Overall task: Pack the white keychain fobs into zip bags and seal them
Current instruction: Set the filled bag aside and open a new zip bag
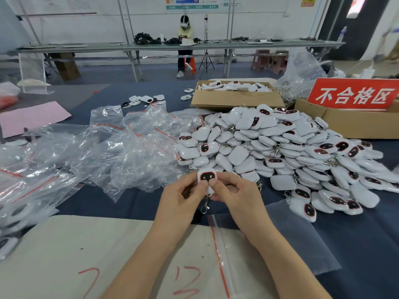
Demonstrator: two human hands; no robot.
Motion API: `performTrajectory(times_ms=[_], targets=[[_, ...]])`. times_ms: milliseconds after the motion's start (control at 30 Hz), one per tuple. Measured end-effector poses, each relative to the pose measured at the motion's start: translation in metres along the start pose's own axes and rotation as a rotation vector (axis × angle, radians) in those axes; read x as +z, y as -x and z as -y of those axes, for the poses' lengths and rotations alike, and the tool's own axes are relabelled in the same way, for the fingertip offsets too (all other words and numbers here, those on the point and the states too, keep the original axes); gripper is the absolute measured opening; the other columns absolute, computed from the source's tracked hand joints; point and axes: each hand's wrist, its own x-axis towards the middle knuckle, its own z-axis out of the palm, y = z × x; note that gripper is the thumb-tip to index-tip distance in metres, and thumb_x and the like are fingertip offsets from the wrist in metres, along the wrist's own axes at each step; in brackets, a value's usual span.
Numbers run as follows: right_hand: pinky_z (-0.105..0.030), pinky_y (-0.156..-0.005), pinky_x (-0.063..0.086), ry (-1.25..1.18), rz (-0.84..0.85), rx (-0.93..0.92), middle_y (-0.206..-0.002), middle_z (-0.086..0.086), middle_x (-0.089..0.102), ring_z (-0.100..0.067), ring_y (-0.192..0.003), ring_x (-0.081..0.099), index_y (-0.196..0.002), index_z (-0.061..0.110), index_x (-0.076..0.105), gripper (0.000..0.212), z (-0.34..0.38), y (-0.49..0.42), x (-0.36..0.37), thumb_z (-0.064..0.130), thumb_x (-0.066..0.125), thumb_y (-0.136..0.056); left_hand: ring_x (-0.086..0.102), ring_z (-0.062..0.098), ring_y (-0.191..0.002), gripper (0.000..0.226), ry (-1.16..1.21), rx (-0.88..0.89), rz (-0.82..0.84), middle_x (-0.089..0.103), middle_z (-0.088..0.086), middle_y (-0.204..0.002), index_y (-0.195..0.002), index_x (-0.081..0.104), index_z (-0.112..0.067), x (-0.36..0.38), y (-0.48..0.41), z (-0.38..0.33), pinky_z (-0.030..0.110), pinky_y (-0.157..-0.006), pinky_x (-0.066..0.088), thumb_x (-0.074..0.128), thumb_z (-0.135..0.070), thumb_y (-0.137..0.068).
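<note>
Both hands hold one white keychain fob [206,175] with a dark, red-rimmed face above the table's near middle. My left hand [183,196] pinches its left side and my right hand [232,194] pinches its right side, thumbs on the front. Its metal clasp [204,207] dangles below. A flat, clear zip bag [287,238] with a red seal line lies under my right forearm. A big heap of white fobs [287,152] covers the table to the right. Crumpled clear zip bags [112,152] lie piled on the left.
An open cardboard box [235,99] holding fobs stands behind the heap. Another box [349,121] with a red sign sits at far right. Pink paper [30,117] lies at back left, white board [86,255] with red marks in front. A person sits at a far bench.
</note>
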Motion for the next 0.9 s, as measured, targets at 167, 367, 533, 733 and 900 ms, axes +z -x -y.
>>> performTrajectory(times_ms=[167,367,533,733,900], targets=[[-0.023,-0.078,0.059,0.021,0.019,-0.014,-0.098,0.005,0.077,-0.013,-0.095,0.073,-0.104,0.026,0.072,0.016,-0.001,-0.001,0.0,0.014,0.065,-0.096,0.073,0.013,-0.096,0.033,0.012,-0.018,-0.028,0.078,-0.008,-0.098,-0.101,0.077,-0.039,0.002,-0.001,-0.002,0.011,-0.077,0.051,0.054,-0.017,-0.104],[-0.025,-0.081,0.058,0.063,0.055,-0.036,-0.098,0.002,0.078,-0.014,-0.092,0.074,-0.109,0.023,0.073,0.017,0.0,0.0,0.0,0.015,0.068,-0.094,0.073,0.015,-0.097,0.038,-0.014,0.052,-0.023,0.078,-0.006,-0.099,-0.098,0.077,-0.044,0.003,0.001,-0.002,0.016,-0.081,0.054,0.054,-0.015,-0.105],[-0.045,-0.091,0.058,0.129,0.005,-0.061,-0.098,0.003,0.077,-0.016,-0.093,0.074,-0.096,0.039,0.076,0.02,-0.003,0.001,0.001,0.02,0.072,-0.092,0.074,0.012,-0.095,0.031,-0.012,0.012,-0.038,0.079,-0.007,-0.096,-0.098,0.079,-0.034,0.001,-0.001,0.003,0.015,-0.081,0.053,0.056,-0.014,-0.103],[-0.035,-0.087,0.059,0.123,0.0,-0.091,-0.099,0.002,0.076,-0.016,-0.094,0.073,-0.097,0.045,0.075,0.028,-0.002,0.0,0.002,0.017,0.069,-0.094,0.071,0.014,-0.098,0.028,-0.092,0.073,-0.043,0.077,-0.007,-0.099,-0.107,0.074,-0.039,0.004,0.001,0.001,0.019,-0.085,0.054,0.054,-0.019,-0.104],[-0.024,-0.088,0.057,-0.053,-0.005,-0.069,-0.095,0.005,0.075,-0.013,-0.099,0.072,-0.128,0.037,0.062,0.04,0.002,0.0,0.0,0.01,0.063,-0.097,0.066,0.002,-0.104,0.029,-0.237,0.147,-0.055,0.071,-0.013,-0.109,-0.12,0.066,-0.036,0.007,0.001,0.007,0.015,-0.089,0.049,0.063,-0.016,-0.1]])
